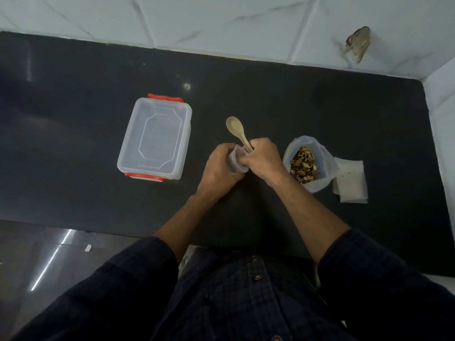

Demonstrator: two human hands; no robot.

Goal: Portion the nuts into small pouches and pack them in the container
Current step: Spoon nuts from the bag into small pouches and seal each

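I see a small translucent pouch point(235, 161) held above the dark counter point(295, 99), pinched between both hands near the middle of the view. The left hand point(219, 168) wraps its fingers around the pouch's left side and underside. The right hand point(264, 157) grips the pouch's upper right edge and, in the same closed fist, the handle of a pale wooden spoon point(236, 130). The spoon's bowl points away from me and up-left, and it looks empty. I cannot tell whether the pouch holds any nuts; the hands cover most of it.

Just right of the right hand stands an open plastic bag point(322, 163) with its mouth rolled wide, and the nuts point(303, 166) are heaped inside it. Touching the bag's right side lies a flat stack of white pouches point(350, 180) on the counter.

Well to the left of the hands sits the clear rectangular container point(155, 139), lid off, interior bare, with orange clips at its far and near ends.

Behind the counter runs a white marbled tile wall point(221, 20). Dark checked sleeves point(369, 262) cover both forearms to below the elbow.
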